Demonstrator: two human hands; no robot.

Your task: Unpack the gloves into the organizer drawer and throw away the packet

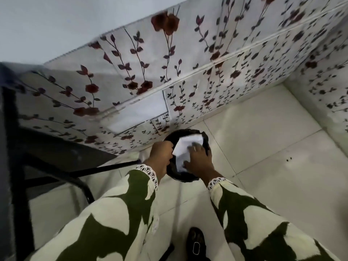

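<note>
A white crumpled packet (185,147) lies in the mouth of a small round black bin (188,177) on the floor. My left hand (162,157) is at the bin's left rim with its fingers curled against the packet's left edge. My right hand (199,162) presses down on the packet from the right, fingers spread over it. Both hands touch the packet. No gloves or organizer drawer are in view.
A mattress in floral cloth (169,72) stands just behind the bin, with more floral cloth at the right (329,81). A black metal frame (22,147) fills the left side. Pale floor tiles (273,147) spread to the right. A dark shoe (195,243) is near the bottom.
</note>
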